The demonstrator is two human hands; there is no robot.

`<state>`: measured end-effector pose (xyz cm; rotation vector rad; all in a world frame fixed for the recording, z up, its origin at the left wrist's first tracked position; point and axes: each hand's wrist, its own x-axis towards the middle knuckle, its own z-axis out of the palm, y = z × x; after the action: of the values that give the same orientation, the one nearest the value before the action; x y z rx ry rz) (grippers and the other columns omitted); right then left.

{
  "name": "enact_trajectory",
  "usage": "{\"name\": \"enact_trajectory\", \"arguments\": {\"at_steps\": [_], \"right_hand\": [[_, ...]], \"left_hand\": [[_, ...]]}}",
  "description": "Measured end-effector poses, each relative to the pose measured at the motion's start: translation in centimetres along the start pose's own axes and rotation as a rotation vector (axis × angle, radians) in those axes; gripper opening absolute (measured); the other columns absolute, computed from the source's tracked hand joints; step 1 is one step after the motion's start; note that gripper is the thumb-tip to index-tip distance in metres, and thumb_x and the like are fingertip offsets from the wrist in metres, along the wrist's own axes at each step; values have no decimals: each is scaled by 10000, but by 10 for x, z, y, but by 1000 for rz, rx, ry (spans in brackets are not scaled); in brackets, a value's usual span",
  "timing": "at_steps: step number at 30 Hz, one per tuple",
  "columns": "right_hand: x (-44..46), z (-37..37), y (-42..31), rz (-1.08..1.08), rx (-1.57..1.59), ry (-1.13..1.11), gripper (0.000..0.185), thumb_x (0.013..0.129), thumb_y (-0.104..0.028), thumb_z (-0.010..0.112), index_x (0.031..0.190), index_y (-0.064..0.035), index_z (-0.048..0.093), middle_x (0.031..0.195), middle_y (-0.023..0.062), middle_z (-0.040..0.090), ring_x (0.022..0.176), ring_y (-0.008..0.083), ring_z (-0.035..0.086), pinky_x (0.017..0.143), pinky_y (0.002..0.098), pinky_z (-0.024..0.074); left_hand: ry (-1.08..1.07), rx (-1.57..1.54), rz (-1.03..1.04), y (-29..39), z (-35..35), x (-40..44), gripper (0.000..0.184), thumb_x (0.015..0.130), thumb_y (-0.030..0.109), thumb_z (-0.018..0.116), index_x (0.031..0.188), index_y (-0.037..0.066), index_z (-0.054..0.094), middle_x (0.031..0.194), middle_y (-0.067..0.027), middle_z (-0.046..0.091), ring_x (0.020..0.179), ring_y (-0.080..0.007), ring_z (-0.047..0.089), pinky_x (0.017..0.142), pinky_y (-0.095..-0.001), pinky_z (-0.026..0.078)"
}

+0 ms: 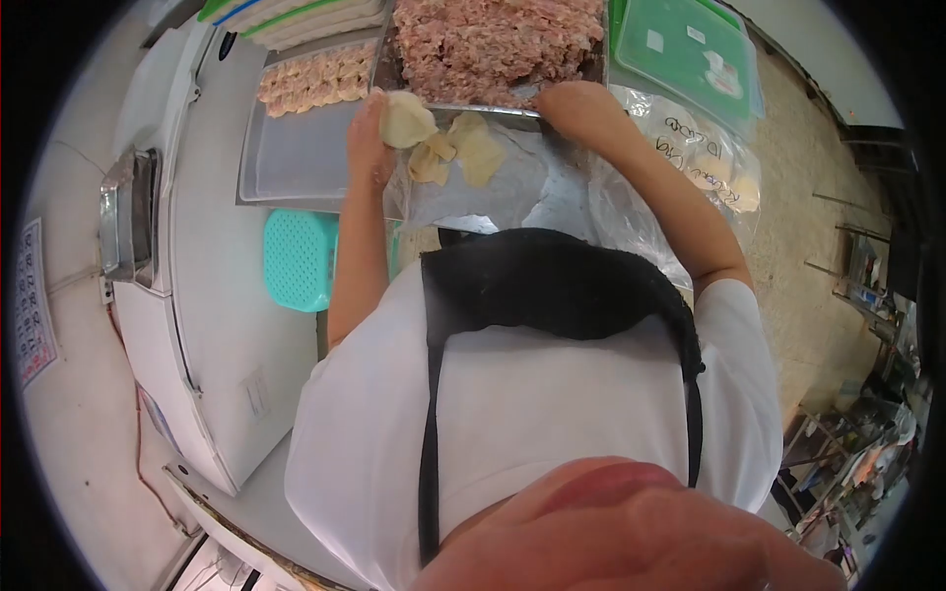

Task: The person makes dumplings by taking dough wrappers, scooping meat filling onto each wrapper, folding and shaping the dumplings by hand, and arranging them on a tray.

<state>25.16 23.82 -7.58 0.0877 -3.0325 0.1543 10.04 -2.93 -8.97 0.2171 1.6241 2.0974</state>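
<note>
My left hand (pixel 367 140) is at the near left corner of the metal tray, its fingers closed on a round, pale dumpling wrapper (pixel 406 120). Just right of it, more loose wrappers (pixel 477 150) lie on the plastic-covered worktop (pixel 537 163). Ground meat filling (pixel 498 44) is heaped in the metal tray (pixel 483 106). My right hand (pixel 579 110) is curled at the tray's near right edge, beside the meat. Its fingertips are partly hidden, and what they hold cannot be made out.
Rows of filled dumplings (pixel 315 81) sit on a plastic tray (pixel 296 158) at the left, below stacked lidded trays (pixel 305 20). Green-lidded containers (pixel 680 59) stand at the right, above plastic bags of wrappers (pixel 714 172). A turquoise basket (pixel 299 258) is lower left.
</note>
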Motion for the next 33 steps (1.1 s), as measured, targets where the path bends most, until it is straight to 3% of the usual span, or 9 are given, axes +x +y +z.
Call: {"name": "enact_trajectory", "arguments": {"at_steps": [2,5,8,11,14,23,26,29,33], "right_hand": [[7,-16,9,122,54,-210,236,877,-273,522,922,-85,657,857,125,659,844,303,634,707,422,504],[8,-36,14,192,-50,-235,257,884,-291,503,863,-102,675,836,131,664,823,316,640,701,454,504],[13,-34,-17,183,-112,-294,239,877,-246,522,856,-78,689,858,113,676,833,299,657,693,428,527],[19,-19,-33,120,-34,-212,244,876,-237,516,827,-60,677,861,128,672,827,307,654,710,451,520],[38,-32,-42,187,214,-87,214,859,-204,513,853,-74,683,843,158,664,804,326,646,710,444,506],[99,15,-96,34,44,-8,289,874,-274,541,793,-29,671,814,171,653,819,346,636,723,463,496],[94,1,-80,226,365,-80,290,874,-298,556,832,-49,700,721,163,628,752,296,647,670,401,491],[83,-30,-83,433,660,-15,358,903,-375,541,888,-62,714,603,101,548,634,197,587,604,320,449],[78,-56,-88,587,985,196,395,938,-404,525,893,-55,704,577,-34,428,537,53,391,476,225,317]], "left_hand": [[-99,-235,-67,19,9,-5,235,924,193,577,1068,17,633,992,-93,655,844,-150,622,707,-238,482],[-180,-113,-112,30,3,-7,254,942,211,538,1060,7,632,989,-98,661,869,-164,622,745,-260,478],[-236,822,299,36,-7,1,311,948,246,513,1085,-15,612,985,-90,662,901,-174,619,795,-284,468],[-204,931,240,32,-25,13,358,942,285,512,1106,-23,592,963,-87,661,898,-157,602,832,-292,453],[-188,692,151,24,-51,28,357,939,287,513,1093,-21,608,981,-84,657,885,-161,607,817,-280,456],[-56,-199,-49,67,-79,46,345,922,252,578,1104,-40,599,1038,-99,647,907,-178,625,772,-261,491],[-35,112,62,55,-92,67,314,929,244,559,1090,-19,616,1036,-80,659,903,-193,639,762,-262,489],[-151,757,475,67,-80,71,305,937,264,534,1095,22,633,1011,-72,677,891,-192,641,768,-274,481],[-321,790,599,85,-39,84,338,930,318,522,1127,67,632,1098,-99,621,959,-179,579,847,-310,446]]}}
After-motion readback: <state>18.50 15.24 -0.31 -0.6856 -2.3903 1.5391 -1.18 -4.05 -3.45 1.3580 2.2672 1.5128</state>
